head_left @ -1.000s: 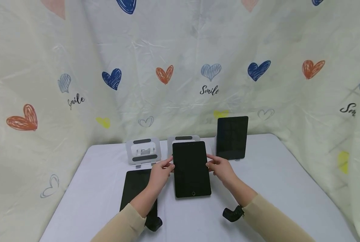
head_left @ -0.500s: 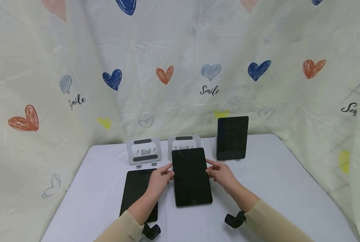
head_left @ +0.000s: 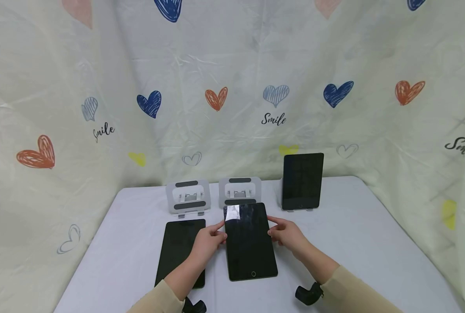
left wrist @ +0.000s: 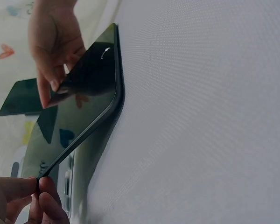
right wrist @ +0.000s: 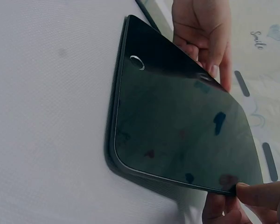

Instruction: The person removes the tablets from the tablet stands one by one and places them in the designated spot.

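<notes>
A black tablet [head_left: 251,245] with a round home button is pinched by its two long sides. My left hand [head_left: 209,241] holds its left edge between thumb and fingers, and my right hand [head_left: 288,237] grips the right edge the same way. In the left wrist view the tablet [left wrist: 95,74] slants, its home-button end low at the white cloth and the other end raised. The right wrist view shows its glossy screen [right wrist: 177,121] with reflected hearts. Right behind it stands a grey-white tablet stand [head_left: 240,186] with dark pads.
Another grey-white stand [head_left: 170,198] is at the back left. Below it a second black tablet [head_left: 179,245] lies flat, partly covered by my left forearm. At the back right a third tablet [head_left: 303,180] leans upright on a stand. A heart-printed curtain [head_left: 236,130] hangs behind the table.
Both hands have drawn the tablet down and toward me, away from the middle stand, which shows more now. A bright reflection has appeared at the screen's upper left.
</notes>
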Motion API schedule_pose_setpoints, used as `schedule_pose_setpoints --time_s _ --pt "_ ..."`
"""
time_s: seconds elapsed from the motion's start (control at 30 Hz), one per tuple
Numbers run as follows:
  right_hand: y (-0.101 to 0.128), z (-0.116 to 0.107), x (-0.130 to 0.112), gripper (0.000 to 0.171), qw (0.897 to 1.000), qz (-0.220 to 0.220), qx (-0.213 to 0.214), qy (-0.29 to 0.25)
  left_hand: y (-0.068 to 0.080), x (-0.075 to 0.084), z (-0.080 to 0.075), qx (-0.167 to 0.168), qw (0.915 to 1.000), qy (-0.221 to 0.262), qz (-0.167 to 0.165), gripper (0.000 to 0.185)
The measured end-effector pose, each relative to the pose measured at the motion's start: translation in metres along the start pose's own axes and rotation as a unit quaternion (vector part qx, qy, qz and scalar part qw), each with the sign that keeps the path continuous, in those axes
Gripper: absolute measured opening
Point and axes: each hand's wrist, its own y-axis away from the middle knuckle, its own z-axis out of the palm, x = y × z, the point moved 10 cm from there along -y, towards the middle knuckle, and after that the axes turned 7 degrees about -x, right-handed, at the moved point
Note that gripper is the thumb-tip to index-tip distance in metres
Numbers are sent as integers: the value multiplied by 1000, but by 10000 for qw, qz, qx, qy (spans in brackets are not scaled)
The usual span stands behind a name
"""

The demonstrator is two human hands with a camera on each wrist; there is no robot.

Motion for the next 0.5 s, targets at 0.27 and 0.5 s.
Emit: schedule_pose_setpoints --time_s 0.27,0.5 --pt "1 4 7 53 9999 96 -113 40 2 -5 5 -135 9998 -17 -126 46" --pt "-8 11 17 59 9992 256 -228 202 1 -11 7 -318 9985 -344 -295 48"
